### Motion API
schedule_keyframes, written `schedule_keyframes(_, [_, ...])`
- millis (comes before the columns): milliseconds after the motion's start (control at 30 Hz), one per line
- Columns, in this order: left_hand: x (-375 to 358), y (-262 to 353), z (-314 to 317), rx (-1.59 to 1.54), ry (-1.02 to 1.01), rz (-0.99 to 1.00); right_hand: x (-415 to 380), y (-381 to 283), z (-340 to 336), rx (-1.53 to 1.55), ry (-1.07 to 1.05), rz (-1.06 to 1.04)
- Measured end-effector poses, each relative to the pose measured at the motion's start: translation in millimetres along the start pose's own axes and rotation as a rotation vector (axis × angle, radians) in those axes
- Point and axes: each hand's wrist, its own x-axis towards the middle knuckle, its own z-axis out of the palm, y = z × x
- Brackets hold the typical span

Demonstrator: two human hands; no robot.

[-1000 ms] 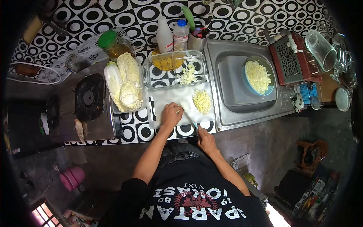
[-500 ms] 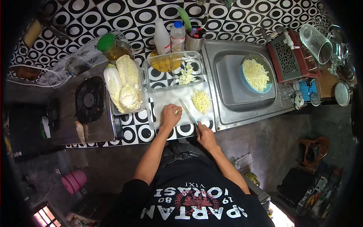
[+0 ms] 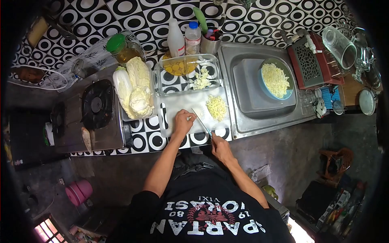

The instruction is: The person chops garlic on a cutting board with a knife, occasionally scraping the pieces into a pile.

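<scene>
My left hand (image 3: pixel 183 122) is closed on a small pale vegetable piece, mostly hidden by the fingers, on the white cutting board (image 3: pixel 172 106). Close beside those fingertips lies the blade of a knife (image 3: pixel 200 120), its tip pointing away from me. My right hand (image 3: pixel 222 148) grips the knife's light blue handle at the board's near edge. A heap of finely chopped pale yellow-green vegetable (image 3: pixel 216 107) sits on the right part of the board. Behind the board, a clear glass container (image 3: pixel 167 90) holds larger pale pieces (image 3: pixel 200 80) at its right end.
Napa cabbages (image 3: pixel 135 91) lie in a tray on the left, next to a gas stove (image 3: pixel 103 135). On the right, a blue bowl of chopped cabbage (image 3: pixel 275 81) stands on an upturned grey tub (image 3: pixel 247 95) in the sink. Bottles (image 3: pixel 193 38) line the back.
My left fingers have shifted slightly toward the knife blade. The knife has moved a little, its blade now nearer the fingertips. The camera view has shifted slightly.
</scene>
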Motion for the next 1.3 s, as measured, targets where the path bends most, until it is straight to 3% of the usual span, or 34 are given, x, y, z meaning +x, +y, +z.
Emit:
schedule_keyframes(267, [-5, -6, 0, 0.079, 0.044, 0.164, 34, -7, 14, -0.045, -0.052, 0.008])
schedule_keyframes(367, [-4, -6, 1, 0.077, 0.040, 0.149, 36, -1, 14, -0.020, -0.030, -0.013])
schedule_keyframes(433, [-4, -5, -1, -0.001, 0.013, 0.022, 32, 0, 12, 0.030, -0.009, -0.042])
schedule_keyframes(733, [-5, -5, -3, 0.026, -0.010, 0.069, 1, -7, 18, 0.059, 0.063, 0.022])
schedule_keyframes(1033, [-8, -7, -6, 0.062, 0.004, 0.150, 37, -16, 22, -0.019, 0.016, 0.000])
schedule_keyframes(1300, [-7, -9, -7, -0.017, 0.001, 0.044, 6, -16, 11, 0.059, 0.015, 0.032])
